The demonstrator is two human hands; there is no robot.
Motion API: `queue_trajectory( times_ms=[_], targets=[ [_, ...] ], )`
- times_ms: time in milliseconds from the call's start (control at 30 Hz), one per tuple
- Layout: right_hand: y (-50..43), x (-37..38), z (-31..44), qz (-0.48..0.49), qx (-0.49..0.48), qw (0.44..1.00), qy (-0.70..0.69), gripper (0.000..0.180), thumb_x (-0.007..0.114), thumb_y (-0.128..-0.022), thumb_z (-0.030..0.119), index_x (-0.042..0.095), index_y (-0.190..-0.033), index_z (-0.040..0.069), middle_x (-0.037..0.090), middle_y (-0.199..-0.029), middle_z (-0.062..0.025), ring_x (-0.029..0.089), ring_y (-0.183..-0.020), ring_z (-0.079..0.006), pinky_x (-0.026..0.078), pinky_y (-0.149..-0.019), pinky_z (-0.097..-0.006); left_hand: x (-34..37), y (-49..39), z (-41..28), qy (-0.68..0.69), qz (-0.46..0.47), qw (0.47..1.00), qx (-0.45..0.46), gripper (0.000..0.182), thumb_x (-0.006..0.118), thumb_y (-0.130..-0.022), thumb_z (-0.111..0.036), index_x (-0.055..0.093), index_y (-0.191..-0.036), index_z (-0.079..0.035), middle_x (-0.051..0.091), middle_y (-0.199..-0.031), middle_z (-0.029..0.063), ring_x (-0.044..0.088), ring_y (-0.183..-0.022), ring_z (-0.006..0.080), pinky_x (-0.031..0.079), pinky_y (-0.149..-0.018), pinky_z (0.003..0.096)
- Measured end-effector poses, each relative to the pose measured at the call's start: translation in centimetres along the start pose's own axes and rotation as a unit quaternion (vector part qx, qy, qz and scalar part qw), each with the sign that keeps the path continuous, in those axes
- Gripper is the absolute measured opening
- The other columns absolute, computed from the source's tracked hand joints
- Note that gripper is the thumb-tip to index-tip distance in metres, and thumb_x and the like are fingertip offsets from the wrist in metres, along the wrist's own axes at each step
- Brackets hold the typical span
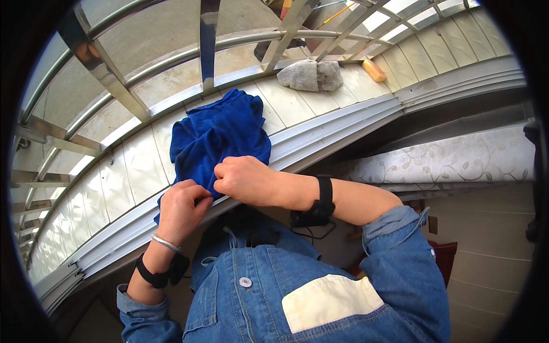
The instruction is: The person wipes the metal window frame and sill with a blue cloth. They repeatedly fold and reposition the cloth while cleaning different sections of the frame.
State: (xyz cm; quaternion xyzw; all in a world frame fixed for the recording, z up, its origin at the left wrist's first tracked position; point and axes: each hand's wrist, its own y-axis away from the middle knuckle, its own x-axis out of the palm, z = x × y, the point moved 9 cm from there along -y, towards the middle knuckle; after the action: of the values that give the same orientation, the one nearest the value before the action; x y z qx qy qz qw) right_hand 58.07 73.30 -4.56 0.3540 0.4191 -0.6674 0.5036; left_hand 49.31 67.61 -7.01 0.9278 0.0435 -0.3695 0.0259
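Observation:
A crumpled blue cloth [223, 128] lies over the tiled window sill [135, 165] and reaches onto the white sliding-window track [326, 130]. My right hand [244, 178] is curled into a fist on the cloth's near part, its fingertips hidden beneath the knuckles. Just to its left, my left hand [182, 208] pinches the near edge of the cloth above the track, thumb against bent fingers. A bit of blue fabric shows past the left hand's outer side.
A folded grey rag [309, 75] and a yellow block [374, 70], perhaps a sponge, rest farther right on the sill. Stainless-steel window bars [209, 43] curve along its outer edge. A leaf-patterned curtain [450, 160] hangs at the right, inside the window.

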Motion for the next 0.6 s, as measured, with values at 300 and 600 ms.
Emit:
queue_trajectory(
  times_ms=[300,600],
  targets=[
    [-0.3,1.9,-0.4,0.043,0.020,0.999,0.014,0.005,0.067,-0.070,0.013,0.069,-0.072,0.010,0.064,-0.075,-0.0078,0.067,-0.076,-0.0273,0.056,-0.063,-0.0379,0.8,-2.3,0.3,0.004,0.062,0.997,-0.041,0.011,0.078,-0.064,-0.008,0.070,-0.068,-0.001,0.064,-0.067,0.0132,0.064,-0.061,0.0278,0.050,-0.057,0.0358],
    [3.9,-1.0,-5.6,0.069,0.051,0.996,-0.014,0.004,0.067,-0.070,0.013,0.070,-0.070,0.011,0.064,-0.078,-0.0064,0.067,-0.080,-0.0269,0.056,-0.066,-0.0390,5.2,-6.6,-4.0,0.026,0.025,0.999,0.004,0.013,0.077,-0.063,-0.007,0.067,-0.064,0.000,0.061,-0.064,0.0137,0.062,-0.059,0.0307,0.047,-0.053,0.0375]
  ],
)
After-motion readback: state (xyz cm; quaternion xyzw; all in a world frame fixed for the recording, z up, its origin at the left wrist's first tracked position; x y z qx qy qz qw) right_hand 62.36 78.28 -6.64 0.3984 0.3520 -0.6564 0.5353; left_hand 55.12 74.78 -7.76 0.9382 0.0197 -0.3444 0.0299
